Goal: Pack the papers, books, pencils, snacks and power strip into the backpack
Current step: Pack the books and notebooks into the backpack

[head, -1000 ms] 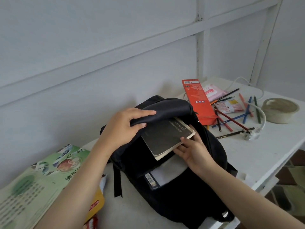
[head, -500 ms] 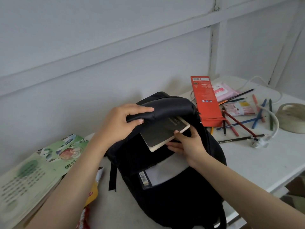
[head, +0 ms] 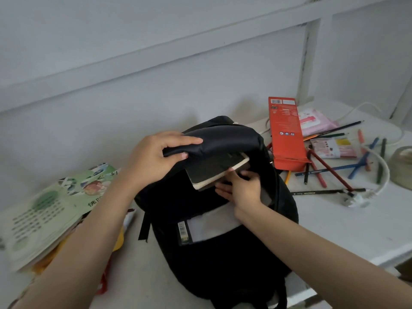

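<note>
A black backpack (head: pixel 223 253) lies on the white table (head: pixel 334 230) with its top towards the wall. My left hand (head: pixel 153 159) grips the raised top flap and holds the opening wide. A dark notebook (head: pixel 211 169) with cream page edges sticks halfway out of the opening under the flap. My right hand (head: pixel 239 188) holds the notebook's lower right corner at the mouth of the bag. Loose coloured pencils (head: pixel 330 170) lie scattered to the right, beside a red pencil box (head: pixel 286 134), snack packets (head: pixel 334 148) and a white power cord with plug (head: pixel 356 200).
A green picture book (head: pixel 51 210) lies at the left on top of yellow and red items (head: pixel 118 241). A pink packet (head: pixel 314 121) sits at the back right near the wall. A roll of tape (head: pixel 403 166) lies at the far right edge. The table's front edge runs at lower right.
The notebook has slid further into the backpack under the flap, pushed by my right hand. My left hand keeps its hold on the flap. The camera has moved closer.
</note>
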`<state>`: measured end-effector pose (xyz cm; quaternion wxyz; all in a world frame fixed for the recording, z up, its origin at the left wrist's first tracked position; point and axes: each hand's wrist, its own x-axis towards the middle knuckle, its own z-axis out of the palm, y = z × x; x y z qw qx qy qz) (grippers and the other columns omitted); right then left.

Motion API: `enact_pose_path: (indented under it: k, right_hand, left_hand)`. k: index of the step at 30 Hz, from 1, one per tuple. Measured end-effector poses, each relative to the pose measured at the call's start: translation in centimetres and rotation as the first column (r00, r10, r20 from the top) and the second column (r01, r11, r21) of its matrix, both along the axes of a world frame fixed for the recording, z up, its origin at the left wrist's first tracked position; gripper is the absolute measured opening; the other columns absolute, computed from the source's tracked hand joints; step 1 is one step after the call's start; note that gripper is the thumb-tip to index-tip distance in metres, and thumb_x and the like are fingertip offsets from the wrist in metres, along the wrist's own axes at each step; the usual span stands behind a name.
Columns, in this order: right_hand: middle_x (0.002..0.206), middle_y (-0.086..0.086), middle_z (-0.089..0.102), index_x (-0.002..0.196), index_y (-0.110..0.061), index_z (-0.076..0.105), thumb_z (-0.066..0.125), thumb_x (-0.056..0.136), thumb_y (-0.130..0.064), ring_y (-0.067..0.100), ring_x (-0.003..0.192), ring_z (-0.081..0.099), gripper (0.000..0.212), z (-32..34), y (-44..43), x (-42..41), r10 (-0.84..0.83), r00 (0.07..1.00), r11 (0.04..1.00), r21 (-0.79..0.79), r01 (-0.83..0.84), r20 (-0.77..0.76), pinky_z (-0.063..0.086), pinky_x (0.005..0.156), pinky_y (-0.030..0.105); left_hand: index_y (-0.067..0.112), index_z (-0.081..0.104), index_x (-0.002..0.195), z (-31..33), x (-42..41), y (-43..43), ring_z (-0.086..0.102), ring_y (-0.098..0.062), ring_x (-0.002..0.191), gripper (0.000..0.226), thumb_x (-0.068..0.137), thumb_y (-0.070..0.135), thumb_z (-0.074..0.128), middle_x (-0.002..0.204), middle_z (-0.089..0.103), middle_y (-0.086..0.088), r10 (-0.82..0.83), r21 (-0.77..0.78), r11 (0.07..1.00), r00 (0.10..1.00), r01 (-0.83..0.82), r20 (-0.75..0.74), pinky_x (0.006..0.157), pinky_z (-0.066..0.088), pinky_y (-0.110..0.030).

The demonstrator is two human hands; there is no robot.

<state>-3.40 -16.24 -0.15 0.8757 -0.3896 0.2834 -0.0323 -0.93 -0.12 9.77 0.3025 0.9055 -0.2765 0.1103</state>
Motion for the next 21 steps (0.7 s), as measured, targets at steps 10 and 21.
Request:
enact_pose_path:
  k: [10,21]
  right_hand:
    - [0.136,0.014,0.049,0.117,-0.017,0.059,0.061,0.071,-0.033,0.033,0.121,0.049,0.049,-3.5,-1.3,-3.0,0.596,0.802,-0.437,-0.855,0.280,-0.042,0.042,0.098,0.046]
    - [0.158,0.003,-0.011,0.137,-0.033,-0.023,-0.018,0.070,-0.058,0.022,0.144,-0.014,0.072,-3.5,-0.1,-1.4,0.540,0.766,-0.647,-0.754,0.113,-0.349,-0.030,0.100,0.047]
  left_hand:
    - [0.051,0.061,0.103,0.1,-0.7,-0.4,0.053,0.012,0.100,0.052,0.082,0.003,0.066,0.104,0.059,0.030,0.046,0.004,0.999,0.999,-0.046,-0.003,0.090,0.036,-0.004]
    - [0.050,0.066,0.103,-0.1,-0.5,-0.4,0.054,0.009,0.101,0.051,0.083,0.003,0.066,0.105,0.060,0.029,0.068,-0.006,0.998,0.998,-0.068,-0.004,0.091,0.039,-0.009]
